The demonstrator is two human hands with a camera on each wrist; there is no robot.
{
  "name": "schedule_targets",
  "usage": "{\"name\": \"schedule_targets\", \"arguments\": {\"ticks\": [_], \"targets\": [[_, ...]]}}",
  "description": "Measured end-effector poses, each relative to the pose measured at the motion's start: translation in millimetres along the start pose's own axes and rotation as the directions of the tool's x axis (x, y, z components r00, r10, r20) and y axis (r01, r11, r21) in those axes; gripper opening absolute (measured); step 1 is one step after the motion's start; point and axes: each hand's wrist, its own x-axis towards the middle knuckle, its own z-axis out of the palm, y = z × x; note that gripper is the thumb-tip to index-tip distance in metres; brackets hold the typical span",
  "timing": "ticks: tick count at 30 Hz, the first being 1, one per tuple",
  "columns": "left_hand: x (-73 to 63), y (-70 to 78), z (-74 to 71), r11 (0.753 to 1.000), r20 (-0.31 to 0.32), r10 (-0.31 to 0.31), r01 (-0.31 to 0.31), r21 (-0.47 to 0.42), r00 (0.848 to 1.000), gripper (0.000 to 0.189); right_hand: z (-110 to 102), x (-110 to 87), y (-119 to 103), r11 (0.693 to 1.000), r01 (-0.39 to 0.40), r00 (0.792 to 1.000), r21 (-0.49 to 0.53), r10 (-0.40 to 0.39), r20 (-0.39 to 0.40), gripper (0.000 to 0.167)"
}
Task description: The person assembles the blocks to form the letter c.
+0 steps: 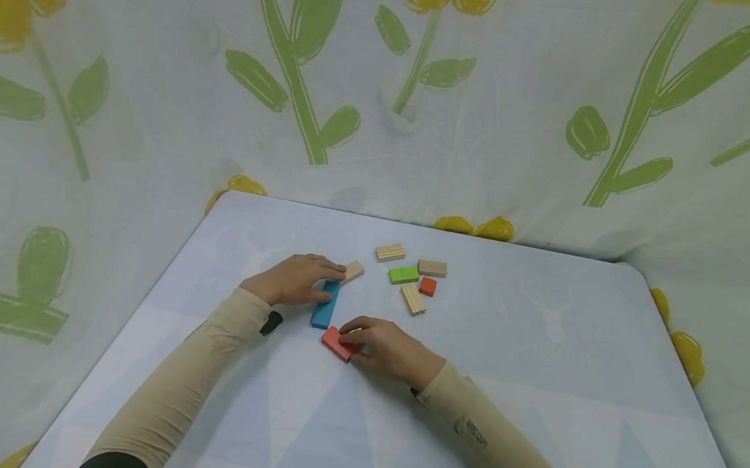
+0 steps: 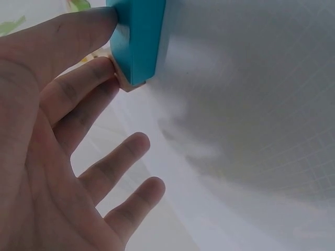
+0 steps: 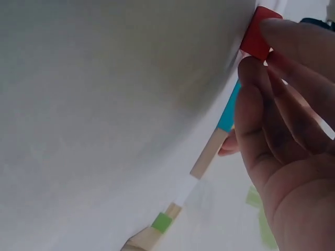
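With the red block [image 1: 333,342] as the clock's middle, at half past ten uses the left hand [image 1: 294,279], fairly wide, to touch the blue block [image 1: 324,312] at eleven by thumb, and the pale block [image 1: 354,270] at twelve by fingertips. In the middle, on or just above the desk [image 1: 499,420], pinches the red block with a narrow grip. Looks light, hard, maybe a bit slippery, not easy to break; best held by opposite sides. At three, shows the right hand [image 1: 395,352].
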Motion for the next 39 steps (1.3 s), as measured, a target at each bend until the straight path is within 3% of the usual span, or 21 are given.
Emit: {"name": "schedule_targets", "arguments": {"ticks": [5,13,20,39], "targets": [[1.7,0.2,0.7,1.0,-0.001,-0.005,0.005,0.001,1.0,0.054,3,1.8,-4,0.999,0.045,0.999,-0.014,-0.045,-0.009,0.03],[1.8,0.5,0.5,1.0,-0.006,0.008,-0.008,0.001,1.0,0.054,5,4.7,-9,0.998,0.012,1.0,-0.062,-0.013,-0.012,0.029],[0.6,0.9,0.8,1.0,0.003,-0.008,0.008,-0.002,1.0,0.053,6,7.2,-10,0.998,-0.001,1.0,-0.06,0.0,-0.018,0.033],[-0.7,0.3,-0.3,1.0,-0.002,0.025,-0.025,0.006,1.0,0.047,6,6.9,-12,0.997,-0.007,1.0,-0.072,0.005,-0.025,0.033]]}}
